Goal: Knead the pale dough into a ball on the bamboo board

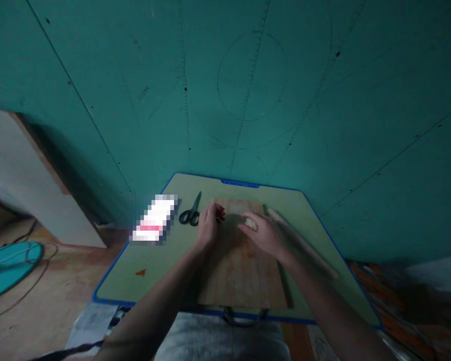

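A wooden cutting board (244, 281) lies on the small table, and both hands are over its far half. My right hand (265, 233) curves around a small pale lump of dough (251, 223), mostly covered by the fingers and palm. My left hand (209, 223) is at the board's left edge with its fingers curled inward; whatever they may hold is hidden. Just left of that hand lie black scissors (191, 215), blades pointing away from me. A long pale rolling pin (304, 245) rests along the board's right side, partly behind my right forearm.
The pale tabletop (165, 281) has a blue rim. On its left sit a blurred-out bright phone-like object (156, 218) and a small orange scrap (141, 272). A teal wall (233, 100) rises behind. A teal round object (13, 265) with cables is on the floor at left.
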A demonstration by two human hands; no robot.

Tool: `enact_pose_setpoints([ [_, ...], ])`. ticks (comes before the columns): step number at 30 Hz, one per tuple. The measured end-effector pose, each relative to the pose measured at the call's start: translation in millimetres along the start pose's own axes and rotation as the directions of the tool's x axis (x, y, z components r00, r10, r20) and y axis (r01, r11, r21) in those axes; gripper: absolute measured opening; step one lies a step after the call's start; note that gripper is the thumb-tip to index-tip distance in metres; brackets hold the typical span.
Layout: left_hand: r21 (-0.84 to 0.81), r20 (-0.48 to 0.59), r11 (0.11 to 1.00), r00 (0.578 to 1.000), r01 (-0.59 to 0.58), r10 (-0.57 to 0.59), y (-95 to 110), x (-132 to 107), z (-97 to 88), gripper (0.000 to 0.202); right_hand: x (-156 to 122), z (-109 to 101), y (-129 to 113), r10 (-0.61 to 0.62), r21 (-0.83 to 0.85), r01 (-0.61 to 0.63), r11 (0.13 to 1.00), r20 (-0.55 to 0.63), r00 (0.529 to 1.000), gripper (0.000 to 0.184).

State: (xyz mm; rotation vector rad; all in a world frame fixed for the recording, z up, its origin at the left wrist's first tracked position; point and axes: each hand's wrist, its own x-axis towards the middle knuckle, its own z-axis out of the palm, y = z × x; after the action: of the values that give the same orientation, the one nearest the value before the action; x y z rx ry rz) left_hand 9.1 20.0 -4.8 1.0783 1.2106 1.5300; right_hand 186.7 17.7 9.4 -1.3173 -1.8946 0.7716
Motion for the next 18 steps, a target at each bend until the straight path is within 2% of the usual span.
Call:
enact_pose_setpoints([
  [1,0.006,0.008,1.0,1.0,-0.007,0.007,0.3,-0.3,0.0,0.036,1.9,-1.2,1.6,0.076,0.245,-0.058,0.968,-0.065,0.995,0.024],
  [2,0.011,0.018,1.0,1.0,-0.013,0.012,0.5,-0.5,0.1,0.037,4.0,-2.1,3.1,0.165,0.459,-0.104,0.882,-0.094,0.982,0.031],
  [4,0.016,0.033,1.0,0.999,-0.013,0.012,0.4,-0.8,0.6,0.038,8.2,-3.0,5.4,0.336,0.754,-0.185,0.631,-0.049,0.941,0.045],
  [7,0.014,0.033,1.0,0.999,0.0,-0.001,0.5,-0.8,0.9,0.041,12.9,-1.5,7.6,0.489,0.926,-0.266,0.268,0.107,0.866,0.04],
  [8,0.015,0.032,1.0,0.999,0.005,-0.006,0.7,-0.8,0.9,0.042,13.7,-0.4,8.2,0.512,0.943,-0.271,0.194,0.139,0.848,0.036],
  [9,0.017,0.032,1.0,0.999,0.01,-0.01,1.1,-0.9,0.9,0.043,14.2,0.7,8.9,0.517,0.947,-0.266,0.179,0.139,0.844,0.032],
  [14,0.048,0.05,0.999,0.999,0.001,-0.004,3.7,-1.8,0.7,0.046,14.9,2.0,12.7,0.476,0.924,-0.269,0.27,0.115,0.872,0.018],
  [16,0.055,0.055,0.998,0.999,-0.003,0.0,3.9,-2.3,0.9,0.047,15.5,0.6,13.1,0.471,0.917,-0.286,0.278,0.129,0.872,0.022],
  [18,0.063,0.061,0.998,0.998,-0.001,-0.003,3.3,-2.6,1.1,0.048,16.4,0.1,11.7,0.456,0.923,-0.283,0.259,0.142,0.879,0.035],
])
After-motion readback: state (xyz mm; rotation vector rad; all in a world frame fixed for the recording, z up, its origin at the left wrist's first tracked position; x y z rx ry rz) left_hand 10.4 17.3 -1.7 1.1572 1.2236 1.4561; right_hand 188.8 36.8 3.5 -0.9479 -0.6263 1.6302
